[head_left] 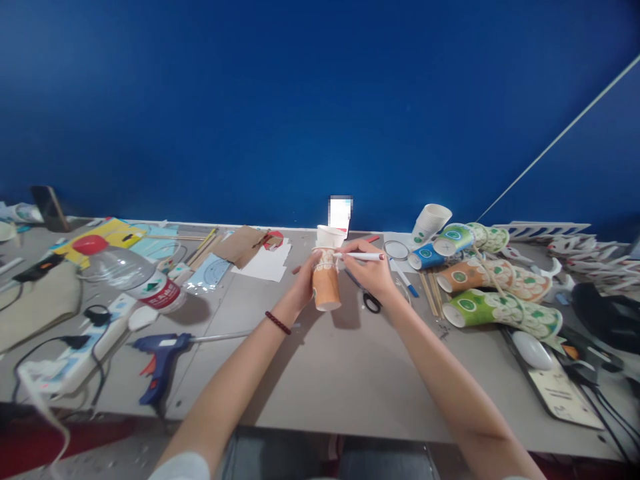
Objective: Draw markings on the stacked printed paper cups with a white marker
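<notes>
In the middle of the head view, my left hand [301,281] is closed around the side of an orange paper cup [327,293]. This cup is joined to a pale, leaf-patterned piece, with a white cup rim [330,235] at the top. My right hand [371,273] grips a white marker [364,256] with a red end. The marker's tip meets or nearly meets the pale patterned part; exact contact cannot be made out. Behind the cups, a lit phone [341,212] leans upright near the wall. Black-handled scissors [371,303] lie below my right hand.
Several joined paper cups [500,310] lie at right, near a white cup stack [431,221] and wooden sticks [431,293]. At left are a blue glue gun [165,357], a power strip [90,347] and a red-capped bottle [135,273]. Brown cardboard [244,247] lies at the back.
</notes>
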`<state>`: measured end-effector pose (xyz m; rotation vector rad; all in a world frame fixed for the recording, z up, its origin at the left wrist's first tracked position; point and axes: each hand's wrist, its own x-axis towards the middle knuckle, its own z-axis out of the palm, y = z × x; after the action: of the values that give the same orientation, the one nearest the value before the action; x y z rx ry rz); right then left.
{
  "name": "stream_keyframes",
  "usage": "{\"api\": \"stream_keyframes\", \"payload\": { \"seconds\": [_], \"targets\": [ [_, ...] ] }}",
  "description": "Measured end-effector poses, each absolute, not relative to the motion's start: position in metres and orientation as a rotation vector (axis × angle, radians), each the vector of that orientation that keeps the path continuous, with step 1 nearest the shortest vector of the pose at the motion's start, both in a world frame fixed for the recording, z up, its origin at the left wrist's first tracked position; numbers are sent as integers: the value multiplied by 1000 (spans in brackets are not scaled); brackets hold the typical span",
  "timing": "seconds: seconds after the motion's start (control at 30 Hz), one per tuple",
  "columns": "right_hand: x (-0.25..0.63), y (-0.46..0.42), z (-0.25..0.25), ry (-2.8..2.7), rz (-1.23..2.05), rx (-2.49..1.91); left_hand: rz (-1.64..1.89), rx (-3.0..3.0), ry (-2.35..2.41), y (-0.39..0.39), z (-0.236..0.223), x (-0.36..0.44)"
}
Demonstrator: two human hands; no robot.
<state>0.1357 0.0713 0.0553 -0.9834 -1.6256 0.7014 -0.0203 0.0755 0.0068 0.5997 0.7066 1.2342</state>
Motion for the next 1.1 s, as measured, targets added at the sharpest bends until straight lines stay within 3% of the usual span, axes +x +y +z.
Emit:
{"api": "stream_keyframes", "payload": {
  "seconds": [1.1],
  "targets": [
    [135, 70, 56, -1606, 674, -997, 1192, 582, 725, 75, 8, -23]
  ]
}}
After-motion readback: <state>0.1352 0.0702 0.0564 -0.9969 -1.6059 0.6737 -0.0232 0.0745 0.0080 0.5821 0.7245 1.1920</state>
